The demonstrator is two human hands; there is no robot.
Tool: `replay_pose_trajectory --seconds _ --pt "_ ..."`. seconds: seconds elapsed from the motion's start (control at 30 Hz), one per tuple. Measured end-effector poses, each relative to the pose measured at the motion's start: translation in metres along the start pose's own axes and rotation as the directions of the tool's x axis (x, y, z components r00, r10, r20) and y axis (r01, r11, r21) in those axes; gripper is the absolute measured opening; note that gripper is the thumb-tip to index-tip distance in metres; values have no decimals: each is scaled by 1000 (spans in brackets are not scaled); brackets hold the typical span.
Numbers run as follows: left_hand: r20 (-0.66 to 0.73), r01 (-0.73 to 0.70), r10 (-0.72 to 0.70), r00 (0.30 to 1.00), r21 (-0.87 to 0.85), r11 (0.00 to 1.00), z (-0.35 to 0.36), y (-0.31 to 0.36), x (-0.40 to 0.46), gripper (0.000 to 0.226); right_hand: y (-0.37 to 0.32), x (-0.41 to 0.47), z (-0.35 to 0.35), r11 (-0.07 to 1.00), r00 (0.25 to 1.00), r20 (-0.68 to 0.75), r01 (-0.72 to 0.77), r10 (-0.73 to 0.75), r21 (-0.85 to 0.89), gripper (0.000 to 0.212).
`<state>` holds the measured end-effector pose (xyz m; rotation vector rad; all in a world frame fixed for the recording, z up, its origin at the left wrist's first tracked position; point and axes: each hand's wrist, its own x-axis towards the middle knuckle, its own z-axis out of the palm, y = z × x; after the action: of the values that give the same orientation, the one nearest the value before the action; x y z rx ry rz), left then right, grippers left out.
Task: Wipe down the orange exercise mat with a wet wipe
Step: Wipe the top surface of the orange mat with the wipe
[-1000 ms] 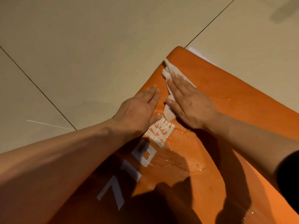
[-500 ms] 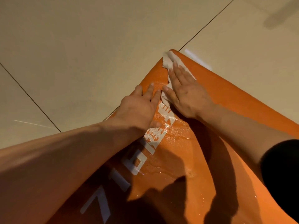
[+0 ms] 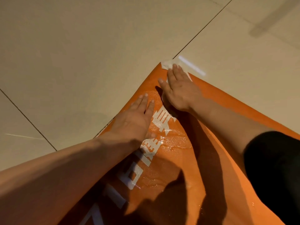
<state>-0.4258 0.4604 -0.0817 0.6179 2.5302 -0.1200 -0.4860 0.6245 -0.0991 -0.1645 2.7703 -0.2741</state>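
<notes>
1. At the far corner of the orange exercise mat (image 3: 219,143): wet wipe (image 3: 167,64) pinned flat under right hand (image 3: 180,91), fingers straight and close together.
2. Near the mat's left edge: left hand (image 3: 136,117) pressing flat, fingers slightly spread.
3. Risk: overshooting the corner onto floor tiles (image 3: 97,54), dirtying the wipe; wet sheen may let palms slip.
4. Around the mat: white lettering (image 3: 154,140), grout lines; nothing blocking.

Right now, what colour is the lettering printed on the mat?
White lettering on the orange mat, clearest in the head view.
</notes>
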Motion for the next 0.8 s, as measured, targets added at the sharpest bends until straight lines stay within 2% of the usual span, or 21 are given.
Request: replay_pose_trajectory --seconds 0.13,0.3,0.43,0.53,0.67,0.73,0.8 --pt "-48 -44 45 998 31 999 3 -3 -4 99 -12 31 -8 1000 1000 -4 27 -27 -8 70" --pt "-88 -67 67 994 11 998 1 -3 -8 97 28 -10 1 995 996 -65 51 -56 -82 74" --pt "-44 -53 54 998 31 998 -6 1 -6 97 51 -51 8 995 996 -79 -45 38 -89 82" --pt "-5 -23 23 1000 69 997 -9 4 -5 99 30 -46 11 991 986 -112 -131 127 -29 77" --pt "-8 -12 13 1000 62 998 -8 2 -5 100 6 -29 14 999 995 -97 -31 28 -34 73" --pt "-14 -7 8 1000 40 999 -7 2 -8 98 21 -37 11 999 997 -80 15 -18 -40 71" --pt "-31 -9 11 999 38 999 -4 4 -10 94 44 -56 14 999 994 -107 -5 1 -38 70"
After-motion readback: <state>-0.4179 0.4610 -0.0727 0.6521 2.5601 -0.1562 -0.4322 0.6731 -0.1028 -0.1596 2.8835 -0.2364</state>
